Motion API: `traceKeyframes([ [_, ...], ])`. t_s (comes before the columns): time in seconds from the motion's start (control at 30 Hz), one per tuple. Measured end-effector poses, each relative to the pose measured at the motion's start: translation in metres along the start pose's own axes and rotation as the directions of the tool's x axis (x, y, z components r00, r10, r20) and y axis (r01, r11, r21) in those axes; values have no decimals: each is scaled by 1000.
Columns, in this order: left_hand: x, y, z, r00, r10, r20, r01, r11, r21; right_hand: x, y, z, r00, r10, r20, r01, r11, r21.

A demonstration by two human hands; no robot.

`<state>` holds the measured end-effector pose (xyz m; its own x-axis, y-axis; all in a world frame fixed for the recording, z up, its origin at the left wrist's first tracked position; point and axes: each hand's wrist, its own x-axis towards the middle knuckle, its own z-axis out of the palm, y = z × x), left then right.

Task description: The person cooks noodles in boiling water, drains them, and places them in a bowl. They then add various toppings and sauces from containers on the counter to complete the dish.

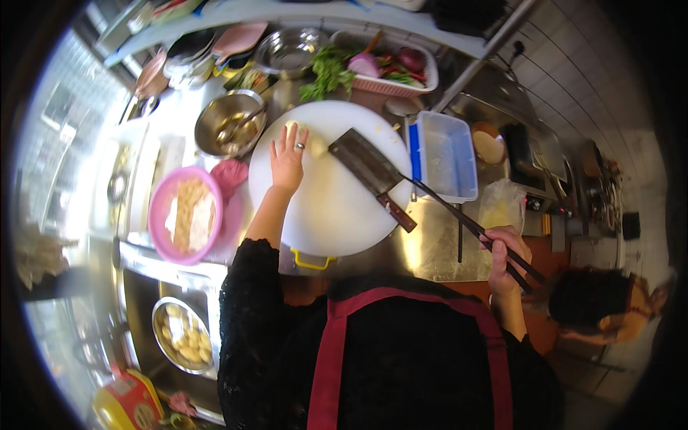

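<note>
My left hand (288,164), a ring on one finger, is spread with fingers apart over the left part of a round white cutting board (344,231). Pale food pieces (318,146) lie by its fingertips; whether it touches them I cannot tell. My right hand (505,258) grips a pair of long dark chopsticks (457,214), off the board to the right. Their tips reach the board's right edge, close to the cleaver (371,164). That cleaver lies flat on the board, its wooden handle (396,212) pointing towards me.
Left stand a pink basin (152,215) of food and a steel bowl (201,134) with a utensil. Behind are a vegetable basket (376,86) and herbs (328,75). Right are a clear plastic container (449,161) and plastic bag (502,204). Another person (596,301) is at far right.
</note>
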<state>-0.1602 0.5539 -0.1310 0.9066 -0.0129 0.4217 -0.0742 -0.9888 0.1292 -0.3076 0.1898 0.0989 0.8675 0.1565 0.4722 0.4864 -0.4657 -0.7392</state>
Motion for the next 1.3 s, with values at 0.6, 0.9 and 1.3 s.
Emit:
traceKeyframes([
  [0.6, 206, 139, 69, 669, 103, 736, 722, -327, -610, -62, 16, -76, 891, 152, -428, -224, 967, -122],
  [0.9, 240, 197, 34, 894, 69, 443, 447, -223, -866, -82, 21, -92, 825, 212, -524, -325, 936, -134],
  [1.3, 148, 85, 51, 701, -101, 706, 711, 31, -702, -53, 37, -62, 899, 211, -384, -245, 969, -43],
])
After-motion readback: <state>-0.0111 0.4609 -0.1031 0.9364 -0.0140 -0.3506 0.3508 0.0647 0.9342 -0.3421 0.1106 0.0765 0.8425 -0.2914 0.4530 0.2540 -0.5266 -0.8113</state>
